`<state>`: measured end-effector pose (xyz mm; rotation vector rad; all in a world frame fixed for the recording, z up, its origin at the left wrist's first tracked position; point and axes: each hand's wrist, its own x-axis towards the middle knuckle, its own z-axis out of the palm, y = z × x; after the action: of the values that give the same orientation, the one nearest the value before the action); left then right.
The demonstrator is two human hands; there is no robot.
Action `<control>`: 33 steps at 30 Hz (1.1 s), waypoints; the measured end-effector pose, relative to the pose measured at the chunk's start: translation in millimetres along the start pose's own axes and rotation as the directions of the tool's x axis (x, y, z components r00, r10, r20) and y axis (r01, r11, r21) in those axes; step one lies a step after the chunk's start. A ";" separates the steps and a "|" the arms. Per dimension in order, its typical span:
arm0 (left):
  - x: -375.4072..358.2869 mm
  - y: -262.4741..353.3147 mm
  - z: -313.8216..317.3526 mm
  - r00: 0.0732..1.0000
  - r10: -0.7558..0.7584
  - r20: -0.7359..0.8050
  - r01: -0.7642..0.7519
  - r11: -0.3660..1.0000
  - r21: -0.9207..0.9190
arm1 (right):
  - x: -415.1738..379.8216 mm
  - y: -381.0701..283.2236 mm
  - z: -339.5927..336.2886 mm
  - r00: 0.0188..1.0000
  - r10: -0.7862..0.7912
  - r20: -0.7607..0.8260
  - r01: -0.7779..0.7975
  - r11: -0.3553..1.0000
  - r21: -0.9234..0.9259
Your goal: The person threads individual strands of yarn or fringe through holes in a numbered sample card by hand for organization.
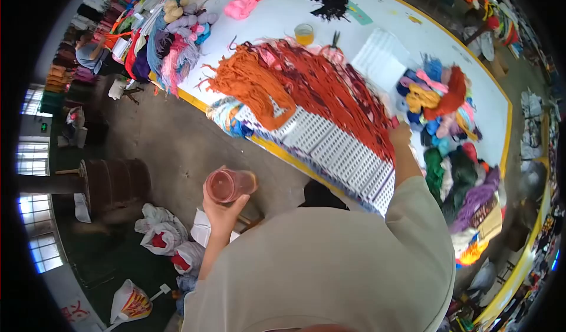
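Note:
My left hand (220, 214) is wrapped round a pinkish see-through jar (240, 182), held out over the floor beside the table. The jar is tilted, with a dark red round end toward me. Out over the table, my right hand (401, 134) is closed by the right edge of a long spread of rust-red yarn (330, 84). A small pinkish-red bit shows at its fingers; I cannot make out what it is. An orange yarn bundle (250, 81) lies left of the red yarn. Beneath both lies a white perforated panel (330, 140).
A glass of yellow liquid (304, 34), dark-handled scissors (335, 39) and a white ribbed sheet (380, 58) lie beyond the yarn. Coloured skeins (436, 96) are heaped at right, more at left. A rusty drum (117, 183) stands left. Another person (91, 53) sits at far left.

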<state>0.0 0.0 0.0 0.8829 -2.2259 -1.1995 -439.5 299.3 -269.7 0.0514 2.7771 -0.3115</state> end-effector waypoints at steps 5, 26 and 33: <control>118.7 -9.5 19.5 0.994 -0.008 -0.108 -0.008 0.989 -0.150 | 75.0 -44.9 -3.9 0.992 0.034 -0.118 -0.036 0.999 -0.015; 394.5 -55.7 65.1 0.865 0.328 0.379 -0.207 0.922 -0.327 | -161.1 -438.2 -184.7 0.435 -0.859 -0.271 0.850 0.292 0.440; 455.9 -63.4 54.9 0.745 0.388 0.543 -0.280 0.920 -0.273 | -151.0 -499.4 -170.2 0.466 -0.859 -0.210 0.880 0.428 0.204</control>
<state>-329.5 -323.5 -40.5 -0.0045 -2.5363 -1.6060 -391.0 -149.8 42.1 -1.4010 2.5156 -0.9778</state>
